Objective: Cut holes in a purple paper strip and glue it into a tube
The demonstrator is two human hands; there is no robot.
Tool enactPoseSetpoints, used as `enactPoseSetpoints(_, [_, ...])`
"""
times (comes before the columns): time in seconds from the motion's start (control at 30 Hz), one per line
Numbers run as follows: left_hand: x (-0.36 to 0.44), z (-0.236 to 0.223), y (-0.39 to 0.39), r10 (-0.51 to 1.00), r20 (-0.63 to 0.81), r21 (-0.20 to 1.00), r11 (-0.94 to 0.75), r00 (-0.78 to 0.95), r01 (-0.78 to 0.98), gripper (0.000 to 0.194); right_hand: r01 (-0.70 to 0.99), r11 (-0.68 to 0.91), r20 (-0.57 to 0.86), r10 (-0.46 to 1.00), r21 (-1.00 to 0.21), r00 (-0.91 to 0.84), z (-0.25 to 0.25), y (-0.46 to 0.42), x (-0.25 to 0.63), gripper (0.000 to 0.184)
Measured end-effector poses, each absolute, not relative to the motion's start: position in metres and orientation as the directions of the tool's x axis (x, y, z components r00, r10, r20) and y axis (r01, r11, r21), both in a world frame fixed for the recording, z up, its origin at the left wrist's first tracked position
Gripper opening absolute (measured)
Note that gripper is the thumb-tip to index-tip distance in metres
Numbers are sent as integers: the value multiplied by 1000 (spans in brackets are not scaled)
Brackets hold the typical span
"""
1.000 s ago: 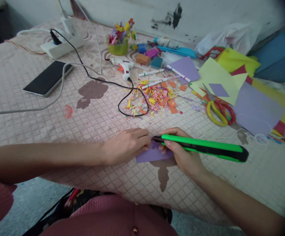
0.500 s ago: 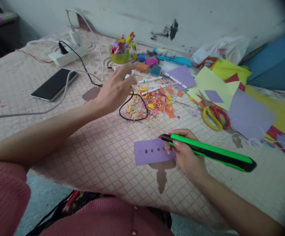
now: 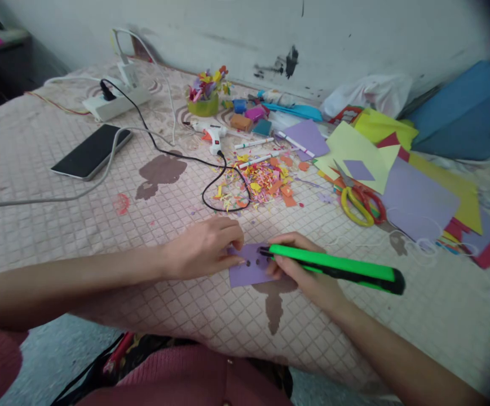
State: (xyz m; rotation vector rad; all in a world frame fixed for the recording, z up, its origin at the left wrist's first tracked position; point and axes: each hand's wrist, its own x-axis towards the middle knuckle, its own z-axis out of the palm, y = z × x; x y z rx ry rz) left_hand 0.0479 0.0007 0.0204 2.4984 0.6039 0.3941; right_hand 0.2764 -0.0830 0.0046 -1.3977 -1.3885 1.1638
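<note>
A small purple paper rectangle (image 3: 247,277) with a row of dark dots lies flat near the table's front edge. In my right hand (image 3: 299,268) is a green and black utility knife (image 3: 341,264), its dark tip over the paper and its body slanting off to the right. Fingertips of that hand also rest at the paper's right part, hiding it. My left hand (image 3: 204,248) is at the paper's left end, thumb over the paper and bent fingers at its upper corner. A gap shows between thumb and forefinger, with nothing visible in it.
Behind the hands are paper scraps (image 3: 265,183), a looped black cord, a white glue gun (image 3: 214,137) and markers (image 3: 255,143). Scissors (image 3: 361,206) and coloured sheets (image 3: 418,197) lie right; a phone (image 3: 90,151) and power strip (image 3: 115,101) lie left.
My left hand has come down from over the glue gun to the purple paper, uncovering the glue gun. My right hand, still holding the knife, has shifted slightly left.
</note>
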Motion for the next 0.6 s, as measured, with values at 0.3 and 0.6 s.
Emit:
enactPoseSetpoints(0.3, [45, 12, 2, 475, 120, 606, -731, 872, 314, 9, 146, 32, 12, 990, -989, -138, 5, -85, 268, 15])
enactPoseSetpoints(0.6, [45, 11, 0, 510, 115, 614, -711, 853, 342, 11, 35, -8, -12, 993, -999, -119, 1, -81, 266, 13])
